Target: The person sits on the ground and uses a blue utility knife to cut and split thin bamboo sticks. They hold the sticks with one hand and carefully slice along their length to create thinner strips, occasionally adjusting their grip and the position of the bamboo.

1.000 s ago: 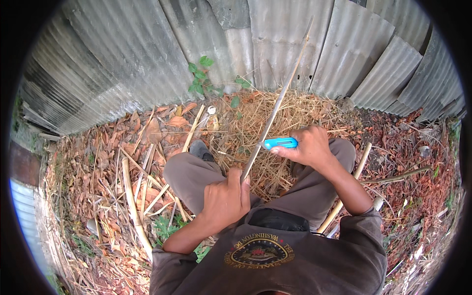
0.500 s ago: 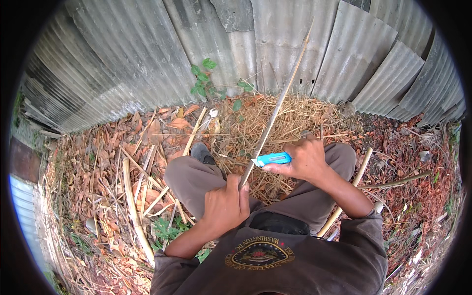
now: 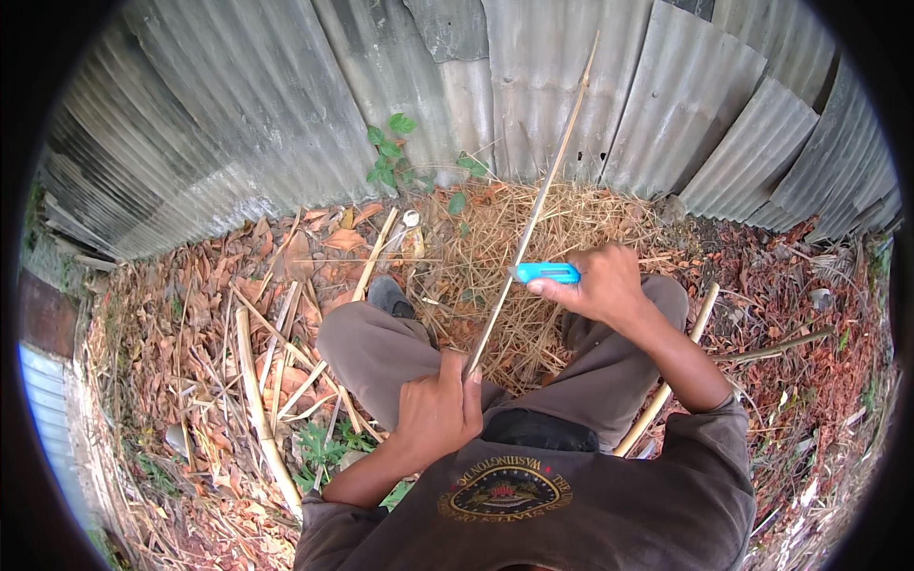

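Observation:
A long, thin wooden strip, perhaps split bamboo, slants up and away from my lap toward the metal fence. Its near end is pinched between the thumb and fingers of my left hand, close to my left knee. My right hand is closed around a light-blue box cutter. The cutter's short blade points left and meets the strip partway along, beyond my left hand. Under the strip, between my legs, lies a heap of dry straw-like shavings.
A corrugated metal fence stands in front. Several bamboo pieces lie among dry leaves on the left. A thicker pole and a stick lie at the right. Green plants grow by the fence.
My right hand has slid the box cutter outward along the strip, away from my body. The strip has tilted slightly left, while my left hand keeps its grip almost in place.

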`<move>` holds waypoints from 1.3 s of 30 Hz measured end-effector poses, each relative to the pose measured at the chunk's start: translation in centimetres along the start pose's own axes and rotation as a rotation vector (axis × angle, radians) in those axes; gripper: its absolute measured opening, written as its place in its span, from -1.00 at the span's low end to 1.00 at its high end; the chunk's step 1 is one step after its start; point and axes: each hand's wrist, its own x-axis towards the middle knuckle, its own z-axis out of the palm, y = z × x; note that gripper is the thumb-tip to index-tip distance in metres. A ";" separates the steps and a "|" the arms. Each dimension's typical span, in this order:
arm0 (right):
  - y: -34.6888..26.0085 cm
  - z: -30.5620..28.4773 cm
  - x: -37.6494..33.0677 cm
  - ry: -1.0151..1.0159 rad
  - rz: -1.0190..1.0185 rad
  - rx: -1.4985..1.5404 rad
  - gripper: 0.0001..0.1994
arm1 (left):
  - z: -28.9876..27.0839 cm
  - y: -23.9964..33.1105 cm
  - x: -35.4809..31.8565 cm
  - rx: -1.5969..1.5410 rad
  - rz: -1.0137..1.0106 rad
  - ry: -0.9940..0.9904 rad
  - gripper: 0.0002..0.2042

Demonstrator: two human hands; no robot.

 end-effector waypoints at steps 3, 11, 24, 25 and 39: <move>-1.1 0.2 -0.4 0.053 -0.167 0.026 -0.23 | 0.8 -0.4 -0.4 -0.025 0.011 0.032 -0.82; -1.4 0.0 1.8 0.156 -0.197 -0.055 -0.23 | 0.2 -0.1 0.7 0.074 -0.012 -0.008 -0.82; 0.3 0.2 2.1 0.037 0.033 -0.053 -0.26 | 0.1 -0.4 0.4 0.187 -0.002 -0.020 -0.84; -0.6 0.5 1.1 0.012 -0.002 -0.041 -0.24 | 0.2 -0.4 0.3 0.206 0.005 -0.018 -0.84; -4.1 0.2 -1.6 -0.004 -0.102 0.081 -0.25 | -1.8 -1.0 2.1 0.260 0.031 -0.001 -0.79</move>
